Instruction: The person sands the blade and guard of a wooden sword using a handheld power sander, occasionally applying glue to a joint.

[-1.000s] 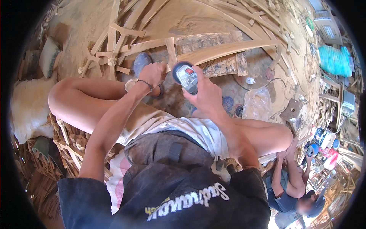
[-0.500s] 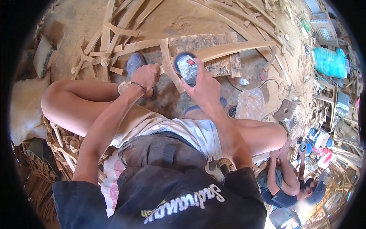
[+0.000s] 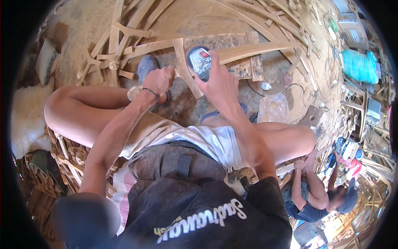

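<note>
My right hand [image 3: 220,85] is wrapped round a grey handheld power sander [image 3: 200,65] with a red switch and a round dark pad. The sander lies against a pale wooden frame piece [image 3: 182,62], where a curved crosspiece meets a long bowed bar running right. My left hand [image 3: 159,81] is closed in a fist on a short stub of that piece, left of the sander. The sander's body hides where the pad meets the wood. My left foot, in a blue-grey shoe [image 3: 148,67], sits just beyond my left hand.
A worn wooden board [image 3: 257,62] lies under the frame piece. Curved wooden parts [image 3: 124,41] are piled at the far left, with more at the far right. A clear plastic bag [image 3: 273,108] and a cable [image 3: 296,85] lie right. Another person [image 3: 309,199] sits at lower right.
My right hand and the sander have shifted slightly left and away from me along the wood. The wooden piece has tilted a little. The left hand keeps its grip.
</note>
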Action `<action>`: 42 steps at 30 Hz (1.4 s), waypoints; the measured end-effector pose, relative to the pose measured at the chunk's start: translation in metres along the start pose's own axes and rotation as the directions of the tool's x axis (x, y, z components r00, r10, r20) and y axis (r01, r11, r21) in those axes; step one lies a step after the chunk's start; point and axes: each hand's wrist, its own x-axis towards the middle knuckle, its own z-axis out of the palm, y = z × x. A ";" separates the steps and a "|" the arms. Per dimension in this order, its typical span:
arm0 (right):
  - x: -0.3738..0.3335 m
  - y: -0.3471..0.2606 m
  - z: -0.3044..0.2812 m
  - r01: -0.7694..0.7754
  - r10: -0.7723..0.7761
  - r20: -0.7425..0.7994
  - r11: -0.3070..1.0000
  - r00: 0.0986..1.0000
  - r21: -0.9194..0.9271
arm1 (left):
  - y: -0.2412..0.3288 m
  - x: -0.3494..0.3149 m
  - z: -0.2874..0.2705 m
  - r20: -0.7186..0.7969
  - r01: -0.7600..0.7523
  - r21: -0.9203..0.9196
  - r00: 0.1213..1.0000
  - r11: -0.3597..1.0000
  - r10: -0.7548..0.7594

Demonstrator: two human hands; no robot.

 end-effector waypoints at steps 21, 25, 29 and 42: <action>-0.033 0.029 0.010 -0.037 0.039 0.043 0.998 0.998 -0.051 | -0.006 0.009 0.002 0.062 0.030 0.025 0.998 0.999 -0.031; -0.029 0.049 0.004 -0.083 0.084 0.019 0.996 0.996 -0.018 | -0.008 0.008 0.005 0.087 0.028 0.046 0.996 0.999 -0.032; -0.018 0.061 -0.005 -0.133 0.134 -0.041 0.991 0.990 0.031 | -0.011 0.010 0.009 0.010 -0.009 0.045 1.000 0.999 0.009; 0.005 0.039 -0.007 -0.107 0.108 -0.026 0.994 0.994 0.026 | -0.010 0.011 0.007 0.016 0.006 0.073 1.000 0.997 -0.007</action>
